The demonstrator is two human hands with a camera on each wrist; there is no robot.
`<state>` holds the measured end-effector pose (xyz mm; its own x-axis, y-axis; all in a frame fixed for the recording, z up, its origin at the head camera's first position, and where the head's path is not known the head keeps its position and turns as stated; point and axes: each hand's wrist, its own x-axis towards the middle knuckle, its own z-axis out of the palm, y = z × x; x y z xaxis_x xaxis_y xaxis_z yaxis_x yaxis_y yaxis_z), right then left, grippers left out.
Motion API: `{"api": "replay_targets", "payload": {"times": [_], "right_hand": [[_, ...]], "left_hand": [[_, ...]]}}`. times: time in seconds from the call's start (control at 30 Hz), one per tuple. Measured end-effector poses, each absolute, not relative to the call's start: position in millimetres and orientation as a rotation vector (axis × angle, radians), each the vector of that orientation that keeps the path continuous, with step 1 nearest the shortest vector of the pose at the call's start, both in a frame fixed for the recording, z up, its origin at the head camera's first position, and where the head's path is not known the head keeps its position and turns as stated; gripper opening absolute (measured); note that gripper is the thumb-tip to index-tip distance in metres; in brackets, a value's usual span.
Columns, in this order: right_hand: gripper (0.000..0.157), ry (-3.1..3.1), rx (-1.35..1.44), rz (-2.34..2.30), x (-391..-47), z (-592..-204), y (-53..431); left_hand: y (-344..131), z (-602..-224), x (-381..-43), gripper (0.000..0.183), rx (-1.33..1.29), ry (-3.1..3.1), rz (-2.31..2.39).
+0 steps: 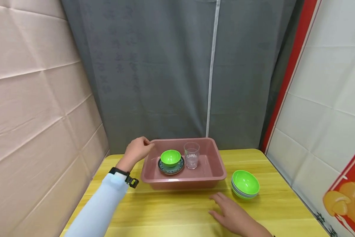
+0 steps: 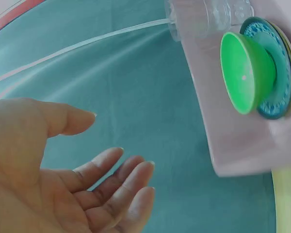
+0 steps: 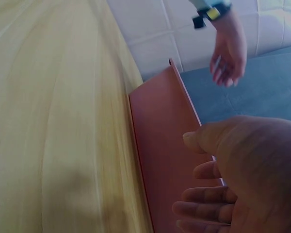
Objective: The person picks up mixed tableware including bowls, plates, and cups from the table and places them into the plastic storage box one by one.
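Observation:
My left hand point(image 1: 138, 149) hovers beside the left rim of a pink plastic basin point(image 1: 181, 180), its fingers loosely bent around nothing in the left wrist view. Inside the basin, a small green bowl point(image 1: 170, 158) sits on stacked patterned plates point(image 1: 169, 170). Right of them in the basin stands a clear glass point(image 1: 192, 155). My right hand point(image 1: 231, 215) is over the table in front of the basin, fingers relaxed and apart, holding nothing. Closest to it is a stack of bowls point(image 1: 245, 183), bright green inside, at the basin's right.
The yellow wood-grain table point(image 1: 165, 210) bears the basin and the bowls. A grey curtain point(image 1: 165, 72) hangs behind it. Pale cloth walls point(image 1: 44, 108) flank the left, and a white panel with red trim point(image 1: 319, 108) borders the right.

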<state>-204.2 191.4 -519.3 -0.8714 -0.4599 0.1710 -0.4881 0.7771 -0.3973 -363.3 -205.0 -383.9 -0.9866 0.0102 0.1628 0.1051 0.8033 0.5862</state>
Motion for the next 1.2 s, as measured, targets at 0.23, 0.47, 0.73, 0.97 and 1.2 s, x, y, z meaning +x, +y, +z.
{"api": "replay_targets", "payload": {"times": [0.23, 0.47, 0.73, 0.97, 1.2], "right_hand": [[0.049, -2.913, 0.745, 0.703, -206.2, -516.6, 192.1], [0.043, -2.871, 0.747, 0.692, -208.3, -517.1, 195.7], [0.037, -2.797, 0.760, 0.679, -211.4, -518.3, 198.0], [0.033, -2.780, 0.752, 0.704, -212.5, -517.7, 201.4], [0.032, -2.766, 0.730, 0.742, -213.3, -521.4, 207.0]], "left_hand": [[-243.9, -399.7, -322.0, 0.034, -0.079, -2.731, -0.952], [-266.7, -440.6, -286.5, 0.035, 0.008, -2.737, -1.030], [-269.2, -483.5, -265.6, 0.034, 0.064, -2.783, -1.188], [-261.5, -508.3, -259.4, 0.029, 0.011, -2.803, -1.250], [-252.9, -524.9, -252.7, 0.027, -0.046, -2.805, -1.338]]}}
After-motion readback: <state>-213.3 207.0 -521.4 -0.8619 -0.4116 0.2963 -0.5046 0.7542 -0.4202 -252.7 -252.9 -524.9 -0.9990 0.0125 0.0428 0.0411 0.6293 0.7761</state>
